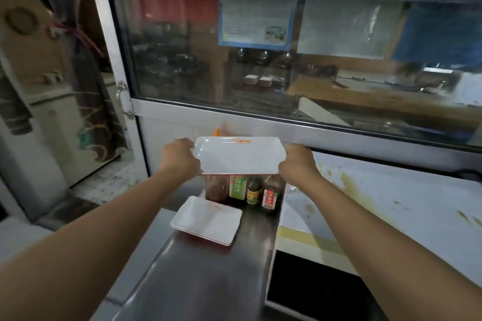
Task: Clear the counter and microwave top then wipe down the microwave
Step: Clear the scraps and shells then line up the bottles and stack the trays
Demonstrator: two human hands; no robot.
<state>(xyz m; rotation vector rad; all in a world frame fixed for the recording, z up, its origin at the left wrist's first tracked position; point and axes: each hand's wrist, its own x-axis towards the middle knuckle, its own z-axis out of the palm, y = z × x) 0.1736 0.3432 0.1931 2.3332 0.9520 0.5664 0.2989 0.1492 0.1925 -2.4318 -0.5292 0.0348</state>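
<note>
Holding white tray (238, 155) level above the sauce bottles (245, 190), left hand (180, 157) and right hand (298, 161) each clamped on a short end. Best kept flat and carried clear of bottles; stacked plates (207, 220) wait on near counter (198, 276), stained microwave (391, 216) right.

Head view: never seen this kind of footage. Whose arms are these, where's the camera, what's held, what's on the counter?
There is no machine here. A person wears one wide-angle camera on the head, looking forward and down, so the two bare arms reaching in from the bottom are their own.

The left hand and the right hand each grip one short end of a white rectangular tray, held in the air.

Below it lies the steel counter. On it sits a small stack of white plates, and behind that a row of sauce bottles. To the right is the microwave, its white top stained yellowish. Behind is a glass window.
</note>
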